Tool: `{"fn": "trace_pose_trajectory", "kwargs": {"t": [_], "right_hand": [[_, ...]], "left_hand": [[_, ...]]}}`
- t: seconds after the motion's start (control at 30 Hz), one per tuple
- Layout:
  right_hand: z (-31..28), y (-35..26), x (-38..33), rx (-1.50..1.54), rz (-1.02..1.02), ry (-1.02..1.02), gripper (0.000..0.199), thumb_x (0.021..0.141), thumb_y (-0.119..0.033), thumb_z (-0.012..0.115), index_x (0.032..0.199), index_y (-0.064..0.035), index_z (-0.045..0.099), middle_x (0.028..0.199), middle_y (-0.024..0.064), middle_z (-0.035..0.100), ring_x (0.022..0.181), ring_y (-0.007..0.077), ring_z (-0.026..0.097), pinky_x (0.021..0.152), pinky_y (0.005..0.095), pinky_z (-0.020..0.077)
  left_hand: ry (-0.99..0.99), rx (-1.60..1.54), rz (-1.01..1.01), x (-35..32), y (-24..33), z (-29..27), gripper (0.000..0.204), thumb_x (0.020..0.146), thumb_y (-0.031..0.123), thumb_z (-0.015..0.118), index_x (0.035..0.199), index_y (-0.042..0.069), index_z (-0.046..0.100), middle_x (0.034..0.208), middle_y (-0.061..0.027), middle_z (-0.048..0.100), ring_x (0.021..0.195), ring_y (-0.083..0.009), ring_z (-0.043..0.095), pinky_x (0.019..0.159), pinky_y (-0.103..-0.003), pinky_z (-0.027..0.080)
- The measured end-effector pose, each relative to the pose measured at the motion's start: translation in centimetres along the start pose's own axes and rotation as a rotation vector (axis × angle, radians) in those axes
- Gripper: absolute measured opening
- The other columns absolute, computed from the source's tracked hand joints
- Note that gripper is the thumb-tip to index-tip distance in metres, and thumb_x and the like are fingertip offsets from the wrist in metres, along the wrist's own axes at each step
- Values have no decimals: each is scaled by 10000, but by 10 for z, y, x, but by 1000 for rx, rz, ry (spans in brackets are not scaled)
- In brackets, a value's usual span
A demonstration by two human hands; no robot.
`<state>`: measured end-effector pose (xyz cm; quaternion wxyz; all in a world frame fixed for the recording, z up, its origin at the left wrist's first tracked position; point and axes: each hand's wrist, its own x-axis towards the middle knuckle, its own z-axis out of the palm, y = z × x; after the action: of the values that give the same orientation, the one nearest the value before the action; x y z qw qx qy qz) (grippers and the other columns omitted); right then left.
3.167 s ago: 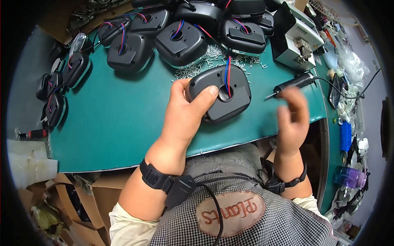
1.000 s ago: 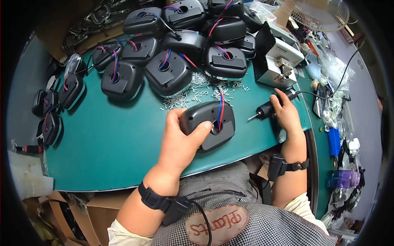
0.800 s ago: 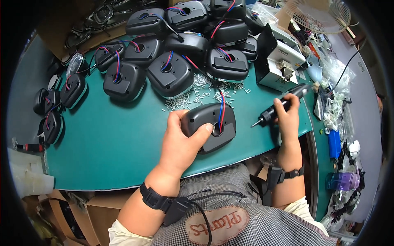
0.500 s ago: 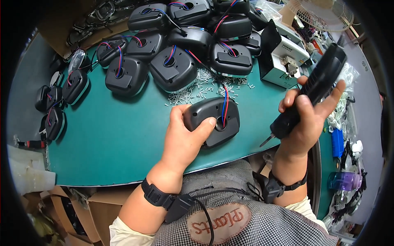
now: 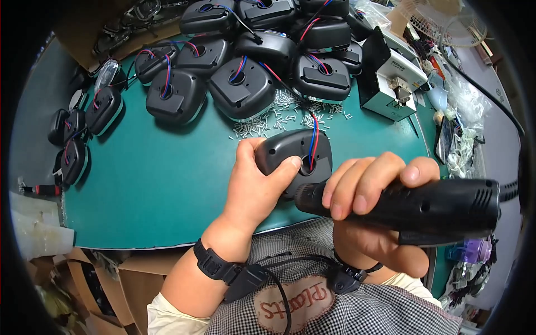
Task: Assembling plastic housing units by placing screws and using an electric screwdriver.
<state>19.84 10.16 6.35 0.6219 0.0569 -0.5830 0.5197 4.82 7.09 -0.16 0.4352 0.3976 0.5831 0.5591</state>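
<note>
My left hand [image 5: 251, 176] grips the left side of a black plastic housing [image 5: 287, 146], its thumb lying near the central hole where red and blue wires [image 5: 314, 142] come out. Wrapped in my right hand [image 5: 371, 195] is a black electric screwdriver [image 5: 446, 209], held nearly level with its nose against or just in front of the housing's lower right part. The bit's tip is hidden, so whether it touches a screw I cannot tell. A scatter of small silver screws [image 5: 268, 120] lies on the green tabletop [image 5: 167, 184] just beyond the housing.
Several similar black housings [image 5: 243, 89] with wires crowd the far side, and more [image 5: 103, 111] stand at the left. A white boxy device [image 5: 397, 84] sits at the far right, with a purple bottle [image 5: 472, 251] lower down. A red-handled screwdriver [image 5: 44, 190] lies at the left edge.
My right hand has swung the electric screwdriver from upright at the right, bit showing, to nearly level beside the housing. My left hand keeps its hold on the housing.
</note>
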Motion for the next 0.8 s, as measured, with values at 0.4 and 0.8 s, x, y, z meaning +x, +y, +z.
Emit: {"fn": "trace_pose_trajectory", "kwargs": {"t": [0.4,0.8], "right_hand": [[10,8,9,12,-50,-103,788,715,-481,836,1175,-6,407,815,156,603,615,229,590,560,338,511],[8,6,11,-40,170,-50,703,797,-586,736,1153,-59,438,772,101,581,560,218,590,540,350,513]], "left_hand": [[11,-44,3,1,1,1,561,794,239,791,1131,-36,437,986,-120,606,867,-151,599,771,-311,526],[9,-41,-10,0,4,2,557,791,233,795,1125,-37,440,996,-122,606,895,-152,594,790,-313,517]]}}
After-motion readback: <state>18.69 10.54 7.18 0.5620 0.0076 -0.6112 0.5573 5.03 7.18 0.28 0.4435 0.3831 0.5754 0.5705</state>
